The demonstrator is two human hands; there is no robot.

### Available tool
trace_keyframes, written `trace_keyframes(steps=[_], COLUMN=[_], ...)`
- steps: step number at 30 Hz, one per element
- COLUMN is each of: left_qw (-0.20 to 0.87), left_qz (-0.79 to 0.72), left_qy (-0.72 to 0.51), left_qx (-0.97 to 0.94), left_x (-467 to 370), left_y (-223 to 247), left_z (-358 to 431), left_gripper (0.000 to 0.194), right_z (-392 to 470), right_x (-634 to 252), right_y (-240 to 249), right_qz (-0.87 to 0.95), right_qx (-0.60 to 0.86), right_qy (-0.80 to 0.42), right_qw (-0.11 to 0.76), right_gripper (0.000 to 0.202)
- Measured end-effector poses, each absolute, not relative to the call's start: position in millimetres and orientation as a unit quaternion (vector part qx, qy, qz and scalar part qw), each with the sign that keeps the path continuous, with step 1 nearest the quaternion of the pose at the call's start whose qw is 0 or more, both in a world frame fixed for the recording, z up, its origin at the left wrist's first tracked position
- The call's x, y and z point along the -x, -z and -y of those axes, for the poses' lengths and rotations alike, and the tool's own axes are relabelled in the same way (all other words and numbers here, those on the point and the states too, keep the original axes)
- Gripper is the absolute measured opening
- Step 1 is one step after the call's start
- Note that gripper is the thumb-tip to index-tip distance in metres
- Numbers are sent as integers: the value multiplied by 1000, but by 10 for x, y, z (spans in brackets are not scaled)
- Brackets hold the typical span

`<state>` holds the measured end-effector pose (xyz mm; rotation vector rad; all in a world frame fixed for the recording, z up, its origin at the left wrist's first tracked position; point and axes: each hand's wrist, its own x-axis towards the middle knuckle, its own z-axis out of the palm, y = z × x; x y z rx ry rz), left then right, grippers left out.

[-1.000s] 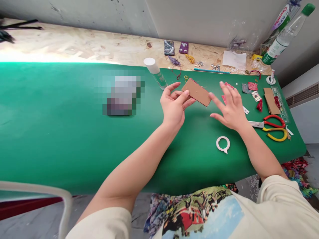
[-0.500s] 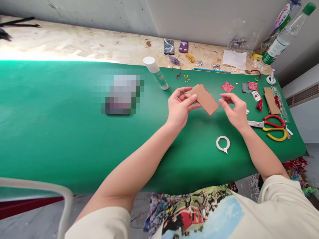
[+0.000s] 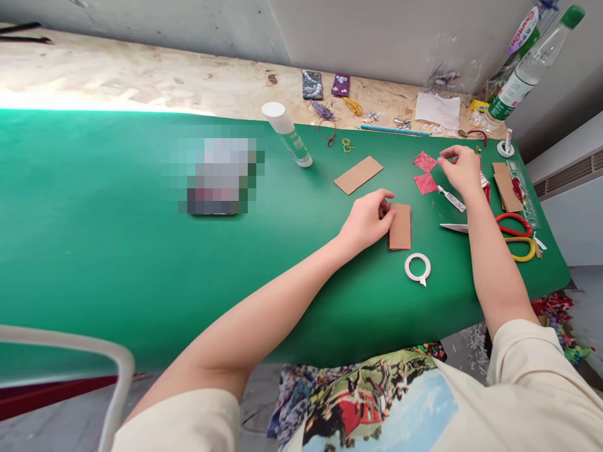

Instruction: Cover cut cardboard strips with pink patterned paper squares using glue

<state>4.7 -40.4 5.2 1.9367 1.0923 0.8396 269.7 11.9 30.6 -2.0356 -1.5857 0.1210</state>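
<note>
A brown cardboard rectangle (image 3: 401,229) with a thin red rim lies on the green mat. My left hand (image 3: 370,216) has its fingers curled and closed at the card's upper left edge. Behind it lies a second brown cardboard rectangle (image 3: 358,175), apart from my hand. My right hand (image 3: 460,169) reaches over the small cloth pieces, thumb and index finger pinched; something small at the fingertips is too small to name. Just left of those fingertips is a red patterned square (image 3: 425,161), with another red square (image 3: 426,183) below it.
A glue stick (image 3: 287,135) stands behind the cards, and a white tape ring (image 3: 417,269) lies in front. Red-and-yellow scissors (image 3: 516,236) lie partly under my right forearm. A blurred object (image 3: 219,179) is at the left. A bottle (image 3: 522,81) stands at the back right.
The card from my left hand is down on the mat, and a second card lies apart. My right hand has moved right and back to the cloth pieces. Two red squares now lie together.
</note>
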Motion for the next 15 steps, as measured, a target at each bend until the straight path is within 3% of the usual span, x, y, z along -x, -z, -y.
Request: trace_keyframes(steps=[6,11,15], left_qw=[242,185,172], left_qz=[-436,-348,-329], left_qy=[-268,-280,-301], left_qx=[-825,-875,-878], left_x=[20,81,107], left_y=[-25,-60,-84], left_z=[403,359,346], left_gripper=[25,20,20], right_z=[-478,-572,-535], right_x=[-2613,-2430,-2347], right_y=[-185,-180,-268], right_qz=[550,544,573], right_qx=[814,830,812], right_qy=[-72,-43,-49], right_qw=[175,119,101], right_gripper=[38,17,19])
